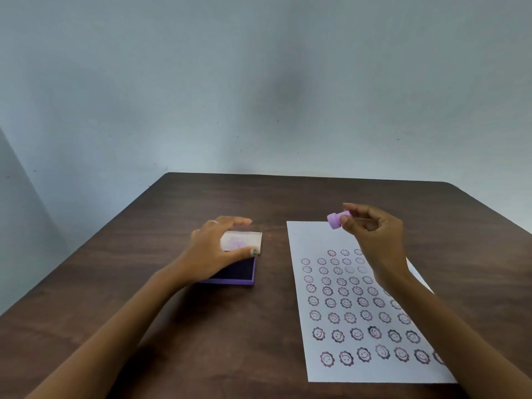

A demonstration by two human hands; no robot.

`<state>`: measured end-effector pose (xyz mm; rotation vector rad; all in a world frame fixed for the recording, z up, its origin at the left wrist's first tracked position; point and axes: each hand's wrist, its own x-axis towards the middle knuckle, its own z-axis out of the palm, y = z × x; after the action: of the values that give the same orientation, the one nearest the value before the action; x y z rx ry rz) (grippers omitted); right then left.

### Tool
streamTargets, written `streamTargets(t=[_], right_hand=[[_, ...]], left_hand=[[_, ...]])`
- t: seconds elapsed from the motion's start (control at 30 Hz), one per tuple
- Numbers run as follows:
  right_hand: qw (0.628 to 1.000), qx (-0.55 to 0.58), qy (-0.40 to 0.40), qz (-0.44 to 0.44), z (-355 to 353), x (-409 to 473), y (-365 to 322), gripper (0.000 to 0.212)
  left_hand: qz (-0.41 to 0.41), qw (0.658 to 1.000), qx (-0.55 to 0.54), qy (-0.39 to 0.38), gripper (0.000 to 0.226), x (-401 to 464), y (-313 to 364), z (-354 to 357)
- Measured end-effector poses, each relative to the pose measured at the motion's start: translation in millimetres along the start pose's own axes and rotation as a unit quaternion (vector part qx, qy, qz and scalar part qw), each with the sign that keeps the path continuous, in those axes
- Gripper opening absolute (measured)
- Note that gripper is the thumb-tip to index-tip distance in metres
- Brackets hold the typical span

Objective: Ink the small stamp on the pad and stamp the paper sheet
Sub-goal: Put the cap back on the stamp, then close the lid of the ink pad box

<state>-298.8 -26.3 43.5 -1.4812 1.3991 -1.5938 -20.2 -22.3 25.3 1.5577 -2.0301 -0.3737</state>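
My right hand (371,228) pinches a small purple stamp (335,219) between thumb and fingers, lifted above the far end of the white paper sheet (313,243). The sheet lies on the right of the table and carries several rows of smiling flower prints. The purple ink pad (239,273) sits open at centre left, its dark ink surface facing up. My left hand (214,249) grips its clear lid (247,240), which is folded back behind the pad, thumb on the near edge and fingers over the far edge.
The dark wooden table (172,326) ends at a far edge against a pale blue wall (259,82). Its left edge runs diagonally toward me. My forearms reach in from the bottom corners.
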Motion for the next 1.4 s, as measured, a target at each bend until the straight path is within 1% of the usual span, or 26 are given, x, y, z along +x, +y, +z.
streamTargets(t=[0.07,0.13,0.17,0.23,0.3,0.43,0.53,0.7,0.77,0.83,0.93,1.0,1.07,1.13,1.2,1.27,1.33,1.4], right_hand=[[0.999,-0.029,-0.001,-0.016,2,0,0,0.029],[0.997,-0.06,-0.011,-0.036,5,-3,-1,0.031],[0.996,-0.074,-0.019,-0.049,8,-5,-3,0.032],[0.991,-0.102,-0.035,-0.074,14,-11,-5,0.031],[0.984,-0.133,-0.056,-0.103,19,-17,-6,0.028],[0.967,-0.167,-0.105,-0.163,32,-28,-5,0.021],[0.948,-0.2,-0.146,-0.202,43,-33,1,0.02],[0.926,-0.225,-0.215,-0.212,54,-38,4,0.025],[0.922,-0.23,-0.227,-0.213,54,-40,4,0.027],[0.922,-0.245,-0.214,-0.211,54,-40,3,0.031],[0.922,-0.272,-0.198,-0.191,55,-40,0,0.042],[0.926,-0.279,-0.179,-0.18,54,-38,-3,0.045],[0.931,-0.275,-0.165,-0.176,55,-31,-8,0.038],[0.929,-0.273,-0.171,-0.18,60,-23,-14,0.027],[0.921,-0.272,-0.2,-0.197,69,-15,-24,0.02],[0.904,-0.282,-0.249,-0.205,83,-8,-32,0.018],[0.883,-0.311,-0.292,-0.196,100,0,-33,0.018],[0.868,-0.338,-0.315,-0.183,117,10,-28,0.017]], left_hand=[[-0.04,0.999,-0.031,-0.01,0.078,-9,-14,-8],[-0.075,0.993,-0.088,-0.036,0.085,-16,-22,-12],[-0.084,0.99,-0.098,-0.054,0.09,-18,-24,-14],[-0.083,0.99,-0.068,-0.092,0.102,-20,-25,-14],[-0.073,0.99,-0.038,-0.114,0.109,-19,-24,-14],[-0.047,0.991,0.0,-0.126,0.119,-20,-29,-11],[-0.035,0.991,0.019,-0.125,0.121,-21,-31,-8],[-0.026,0.992,0.026,-0.119,0.116,-22,-35,-6],[-0.025,0.992,0.027,-0.119,0.115,-21,-36,-5],[-0.025,0.992,0.029,-0.12,0.115,-21,-37,-5],[-0.025,0.992,0.03,-0.122,0.116,-20,-38,-5],[-0.025,0.991,0.027,-0.125,0.115,-20,-37,-5],[-0.026,0.991,0.024,-0.13,0.112,-20,-37,-7],[-0.029,0.99,0.02,-0.137,0.111,-20,-36,-8],[-0.034,0.989,0.017,-0.145,0.112,-20,-35,-10],[-0.041,0.986,0.014,-0.158,0.114,-20,-35,-14],[-0.051,0.984,0.013,-0.172,0.117,-20,-38,-18],[-0.061,0.982,0.014,-0.177,0.12,-19,-42,-22]])
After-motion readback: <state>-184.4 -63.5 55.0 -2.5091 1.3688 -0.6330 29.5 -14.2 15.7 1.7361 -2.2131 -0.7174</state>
